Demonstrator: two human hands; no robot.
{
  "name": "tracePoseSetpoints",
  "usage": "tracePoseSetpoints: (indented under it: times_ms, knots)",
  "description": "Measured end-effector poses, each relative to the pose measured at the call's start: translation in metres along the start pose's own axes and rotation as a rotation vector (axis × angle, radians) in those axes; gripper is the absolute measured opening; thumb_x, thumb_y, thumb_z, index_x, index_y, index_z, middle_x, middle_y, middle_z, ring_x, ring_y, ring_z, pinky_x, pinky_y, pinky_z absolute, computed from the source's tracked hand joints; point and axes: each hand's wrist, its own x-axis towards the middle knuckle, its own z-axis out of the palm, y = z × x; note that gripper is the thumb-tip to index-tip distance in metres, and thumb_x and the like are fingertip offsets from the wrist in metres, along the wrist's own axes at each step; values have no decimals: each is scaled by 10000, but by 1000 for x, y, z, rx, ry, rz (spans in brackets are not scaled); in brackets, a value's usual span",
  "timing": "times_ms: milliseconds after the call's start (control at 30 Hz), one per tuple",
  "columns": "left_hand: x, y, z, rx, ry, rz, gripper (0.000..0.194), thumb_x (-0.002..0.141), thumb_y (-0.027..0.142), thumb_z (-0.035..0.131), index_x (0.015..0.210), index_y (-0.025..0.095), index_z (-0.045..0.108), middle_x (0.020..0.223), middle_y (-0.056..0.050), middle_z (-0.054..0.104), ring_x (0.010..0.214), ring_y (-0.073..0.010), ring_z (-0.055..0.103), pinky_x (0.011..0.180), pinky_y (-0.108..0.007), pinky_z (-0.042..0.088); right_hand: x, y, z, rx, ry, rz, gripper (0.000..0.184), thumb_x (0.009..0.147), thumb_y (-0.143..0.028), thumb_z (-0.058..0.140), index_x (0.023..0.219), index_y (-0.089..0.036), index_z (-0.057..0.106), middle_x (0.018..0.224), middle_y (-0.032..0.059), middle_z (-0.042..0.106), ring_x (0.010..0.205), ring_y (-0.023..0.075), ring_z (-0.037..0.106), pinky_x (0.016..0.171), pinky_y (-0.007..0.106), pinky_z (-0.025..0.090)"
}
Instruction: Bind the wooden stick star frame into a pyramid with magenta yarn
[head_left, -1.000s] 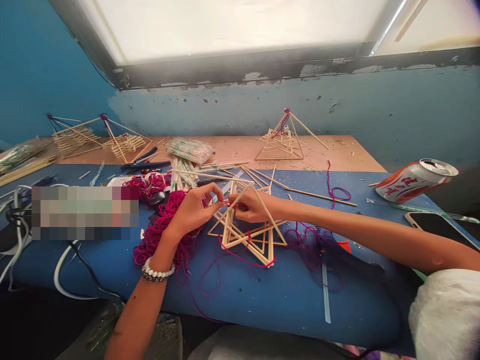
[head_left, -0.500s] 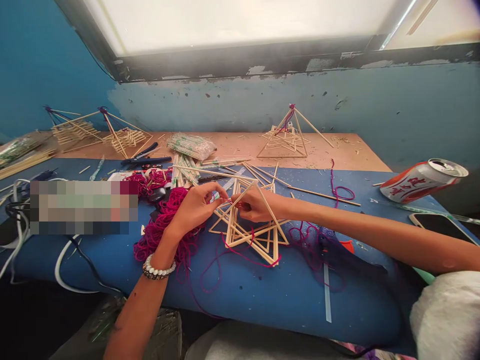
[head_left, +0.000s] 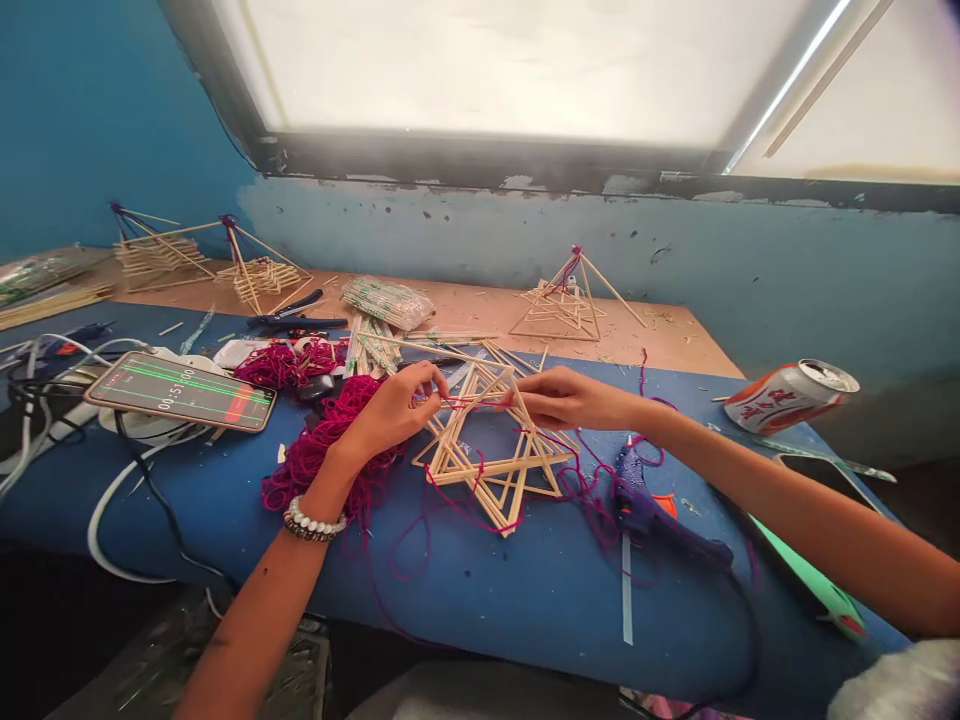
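Blue padded bench (head_left: 480,600), near centre: L hand (head_left: 390,415) narrow pinch on fine magenta yarn (head_left: 322,450), R hand (head_left: 570,398) pinching same strand over flat thin-wood stick frame (head_left: 487,472).

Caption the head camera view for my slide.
Left hand and right hand hold magenta yarn across a wooden stick frame.

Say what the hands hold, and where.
The left hand and right hand pinch a taut red yarn strand above the stick frame; any frame grip cannot be told.
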Motion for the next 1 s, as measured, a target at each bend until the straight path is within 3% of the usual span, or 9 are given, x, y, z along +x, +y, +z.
tracePoseSetpoints:
  times_ms: [100,233,300,400,567,700,833,933,1000]
  knots:
    - [2,-3,1,-205,8,-28,66,823,148,468,803,187,518,987,-39,686,947,-182,607,841,-325,427,-32,-6,-17,-48,70,79,442,981,-512,513,1145,-131,668,562,-74,379,498,62,316,450,218,246]
    - [5,-3,2,-729,11,-52,70,763,196,512,761,208,443,715,3,651,753,-173,634,804,-334,476,-76,-14,-40,-157,145,144,433,925,-524,600,1169,-172,663,587,-76,372,513,65,304,451,224,236]
    - [6,0,-2,-957,21,-80,80,728,203,544,772,205,477,602,29,579,623,-158,600,744,-327,503,-95,-17,-48,-215,169,189,441,903,-548,614,1157,-190,661,600,-68,399,529,73,328,466,229,254]
    - [6,9,-15,-1138,154,-89,72,736,222,546,799,189,560,570,29,538,547,-141,553,684,-311,524,-118,-22,-54,-341,234,263,450,884,-588,607,1129,-213,652,603,-59,432,550,89,362,495,238,277]
    - [-6,17,-38,-1148,395,-143,213,846,259,453,668,178,538,587,-5,535,545,-130,545,614,-265,533,-148,-27,-47,-611,381,358,439,877,-628,575,1061,-242,675,616,-40,474,568,105,385,539,254,306]
    - [-34,17,-50,-1117,507,-202,308,889,310,462,610,185,497,558,11,471,557,-125,541,630,-257,548,-158,-28,-39,-685,494,352,451,890,-640,526,1025,-243,690,636,-16,545,569,117,449,577,274,351]
    - [-72,21,-69,-1110,634,-212,287,864,314,470,610,184,489,578,0,496,609,-129,558,686,-282,567,-155,-21,-35,-717,473,360,422,918,-589,490,1022,-232,689,664,5,605,579,131,502,595,295,370]
    - [-101,21,-94,-1094,823,-178,231,860,299,453,667,187,510,585,5,516,592,-119,558,628,-276,544,-153,-13,-37,-765,459,344,383,934,-539,489,1019,-222,687,719,22,651,629,149,556,641,316,395]
    - [-120,18,-113,-969,887,-163,207,873,298,423,716,209,523,580,15,523,549,-121,545,583,-303,514,-155,-8,-38,-789,472,348,360,942,-506,486,1025,-220,688,742,28,666,643,156,573,644,322,394]
